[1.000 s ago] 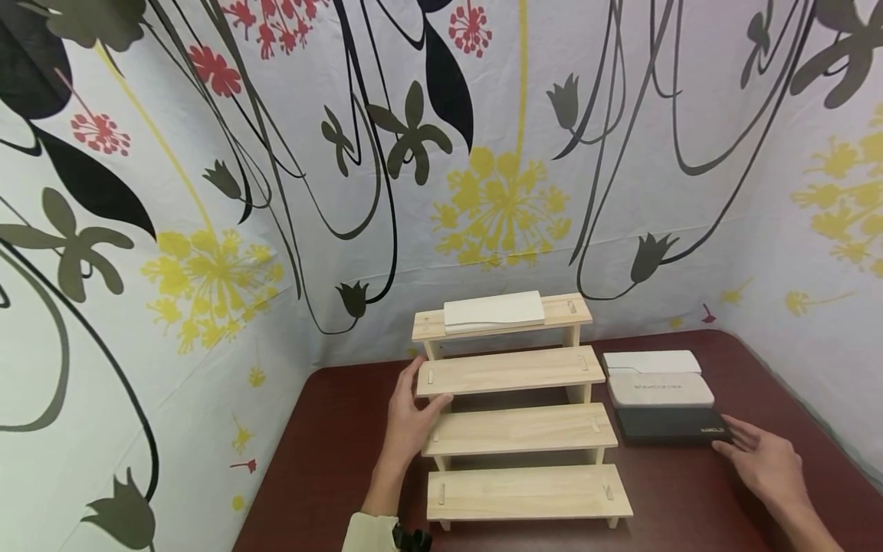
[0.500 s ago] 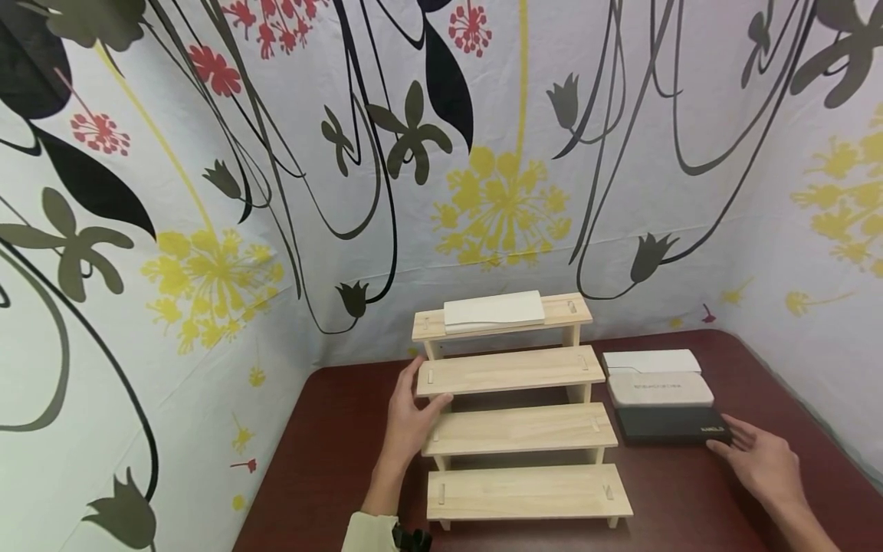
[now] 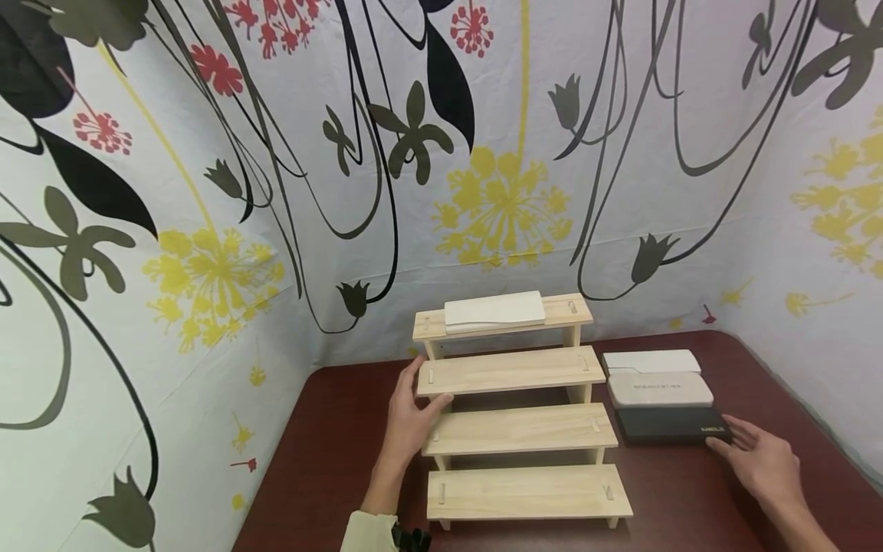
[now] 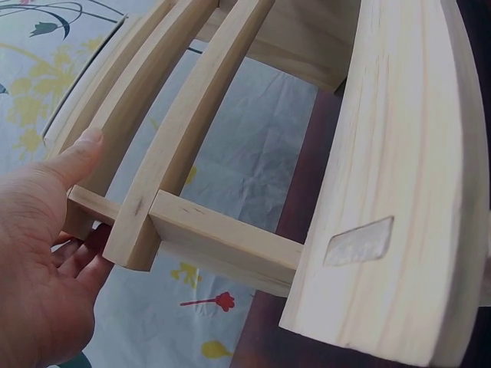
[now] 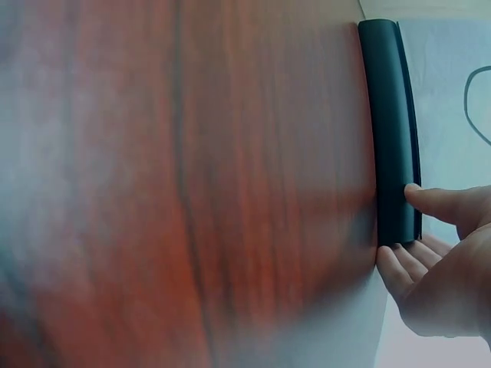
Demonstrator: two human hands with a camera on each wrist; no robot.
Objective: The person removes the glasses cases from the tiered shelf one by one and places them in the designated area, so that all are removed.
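Observation:
A pale wooden four-tier stepped stand (image 3: pixel 524 492) stands on the table. My left hand (image 3: pixel 408 420) grips the left end of its second-highest shelf (image 3: pixel 510 370). In the left wrist view the thumb (image 4: pixel 80 153) lies over a board, with the fingers curled beneath. On the right, my right hand (image 3: pixel 767 464) holds the near right corner of a black case (image 3: pixel 665 426) with small gold lettering. In the right wrist view the thumb (image 5: pixel 430 201) presses the case's long side while the other fingers bend round its end. That case lies directly before a beige case (image 3: pixel 661 389).
Behind the beige case lies a white case (image 3: pixel 651 361). A flat cream-white case (image 3: pixel 494 311) rests on the stand's top shelf. The dark red table (image 3: pixel 324 460) meets flower-printed cloth (image 3: pixel 483 199) at the back and sides.
The right thumb has shifted slightly left along the front of the black case. The left hand, the stand and the cases stay where they were.

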